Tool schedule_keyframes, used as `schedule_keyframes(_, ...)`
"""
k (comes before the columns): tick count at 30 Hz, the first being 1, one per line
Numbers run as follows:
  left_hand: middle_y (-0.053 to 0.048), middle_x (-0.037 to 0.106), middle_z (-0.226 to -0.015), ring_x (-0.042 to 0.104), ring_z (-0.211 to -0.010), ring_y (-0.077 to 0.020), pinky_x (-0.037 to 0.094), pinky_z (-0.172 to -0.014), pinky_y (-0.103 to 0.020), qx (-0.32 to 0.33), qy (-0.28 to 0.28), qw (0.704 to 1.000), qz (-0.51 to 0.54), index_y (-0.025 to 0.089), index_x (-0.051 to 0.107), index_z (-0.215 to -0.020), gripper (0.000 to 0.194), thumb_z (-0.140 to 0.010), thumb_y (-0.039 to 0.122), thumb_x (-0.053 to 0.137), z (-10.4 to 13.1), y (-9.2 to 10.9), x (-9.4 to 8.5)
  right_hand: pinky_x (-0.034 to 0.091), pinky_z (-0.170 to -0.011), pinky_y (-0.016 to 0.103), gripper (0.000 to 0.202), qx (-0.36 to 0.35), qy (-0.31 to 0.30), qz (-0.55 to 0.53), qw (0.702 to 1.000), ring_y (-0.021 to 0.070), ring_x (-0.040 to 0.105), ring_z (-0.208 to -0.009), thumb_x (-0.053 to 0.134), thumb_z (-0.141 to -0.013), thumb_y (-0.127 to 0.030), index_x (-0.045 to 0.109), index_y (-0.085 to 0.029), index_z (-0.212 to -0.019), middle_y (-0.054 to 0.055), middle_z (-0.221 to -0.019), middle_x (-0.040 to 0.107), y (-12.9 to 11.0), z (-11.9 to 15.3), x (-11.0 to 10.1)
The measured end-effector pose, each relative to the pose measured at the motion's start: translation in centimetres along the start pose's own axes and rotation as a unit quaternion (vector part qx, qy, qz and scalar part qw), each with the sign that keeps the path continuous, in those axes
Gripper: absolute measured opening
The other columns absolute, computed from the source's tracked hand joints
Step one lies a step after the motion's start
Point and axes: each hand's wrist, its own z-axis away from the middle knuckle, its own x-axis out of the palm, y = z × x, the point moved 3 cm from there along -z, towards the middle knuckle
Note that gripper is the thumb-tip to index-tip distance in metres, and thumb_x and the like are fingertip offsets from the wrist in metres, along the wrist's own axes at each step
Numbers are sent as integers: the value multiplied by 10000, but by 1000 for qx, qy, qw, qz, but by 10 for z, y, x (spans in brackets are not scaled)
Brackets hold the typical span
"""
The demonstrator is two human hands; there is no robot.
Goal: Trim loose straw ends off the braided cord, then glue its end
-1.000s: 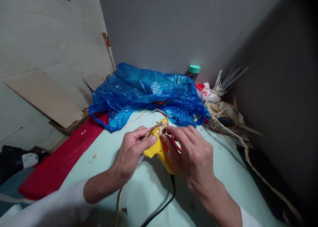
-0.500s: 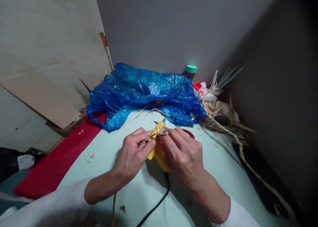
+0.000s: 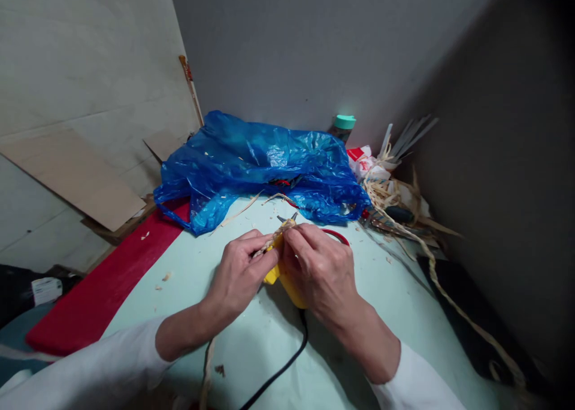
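Note:
A short braided straw cord (image 3: 269, 242) is pinched between the thumb and fingers of my left hand (image 3: 238, 270). At the cord's upper right end, my right hand (image 3: 321, 269) is closed with its fingertips on the straw. Under and between both hands lies a yellow tool (image 3: 291, 285) with a black cable (image 3: 287, 365) running toward the front edge; my hands partly hide it. Dark pointed tips (image 3: 288, 219) and a red loop handle (image 3: 336, 236) show just beyond my fingers.
A crumpled blue plastic bag (image 3: 265, 152) lies across the back of the pale table (image 3: 179, 290). Straw strands (image 3: 381, 197), clear sticks (image 3: 411, 137) and a long braid (image 3: 449, 296) are at right. A red strip (image 3: 112, 278) and cardboard (image 3: 76, 176) are at left.
My right hand has shifted slightly left and up, closer to my left hand. The loose straw end that showed between my hands is now mostly covered by my right fingers.

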Motion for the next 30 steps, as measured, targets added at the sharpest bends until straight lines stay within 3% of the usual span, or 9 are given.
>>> schedule_keyframes(7, 6, 518, -767, 477, -739, -153, 376, -688, -287, -17, -12, 999, 48, 158, 656, -764, 184, -875, 265, 556, -4, -3, -2, 446, -642, 228, 122, 77, -104, -157, 979, 135, 639, -733, 578, -932, -167, 696, -179, -962, 44, -883, 701, 20, -2, -2)
schedule_keyframes(16, 13, 482, -740, 451, -720, -154, 341, -676, -295, 7, -32, 999, 4, 168, 670, -772, 204, -891, 268, 539, -2, -2, 2, 432, -624, 209, 83, 116, -123, -274, 947, 104, 596, -671, 692, -852, -110, 694, -187, -821, -14, -766, 658, 31, -11, -6)
schedule_keyframes(19, 21, 467, -730, 447, -701, -145, 332, -653, -285, 12, -36, 999, -2, 173, 666, -761, 202, -893, 248, 533, -1, -2, 2, 415, -600, 220, 86, 127, -135, -245, 952, 105, 577, -631, 692, -854, -126, 686, -187, -794, -23, -729, 650, 30, -10, -6)
schedule_keyframes(25, 21, 468, -719, 456, -699, -145, 351, -639, -273, -3, -24, 1000, 15, 168, 593, -689, 220, -885, 236, 518, 0, -3, 3, 359, -549, 295, 89, 49, -92, -23, 994, 195, 584, -741, 638, -878, -131, 701, -175, -834, 40, -780, 682, 11, -3, -5)
schedule_keyframes(30, 16, 449, -691, 431, -687, -147, 343, -621, -267, 0, -6, 1000, -1, 175, 550, -635, 261, -885, 225, 492, 0, -5, 3, 316, -536, 313, 166, 0, -77, 11, 997, 182, 499, -706, 644, -865, -114, 622, -178, -714, 19, -701, 608, -2, -4, -3)
